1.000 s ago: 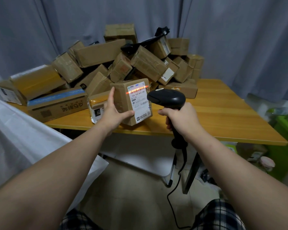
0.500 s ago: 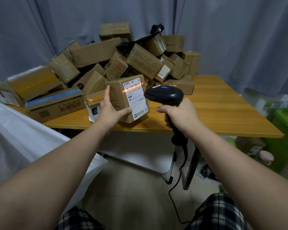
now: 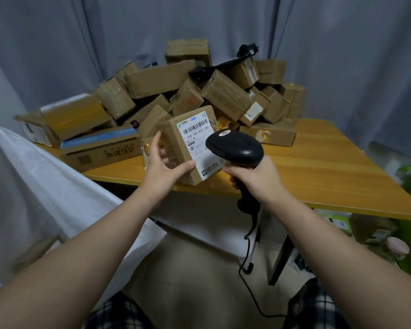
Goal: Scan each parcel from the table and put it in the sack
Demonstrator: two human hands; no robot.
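One parcel (image 3: 190,148) gripped in left hand (image 3: 163,168), beside scanner (image 3: 235,148).

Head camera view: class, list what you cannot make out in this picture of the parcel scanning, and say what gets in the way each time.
Head view throughout:
- The label of the parcel in the left hand: partly behind the scanner; fine print too small.
- Scanner trigger: covered by the right hand.
- White sack: cut by the left edge, its opening unseen.
- Rear of the pile: hidden by parcels in front.
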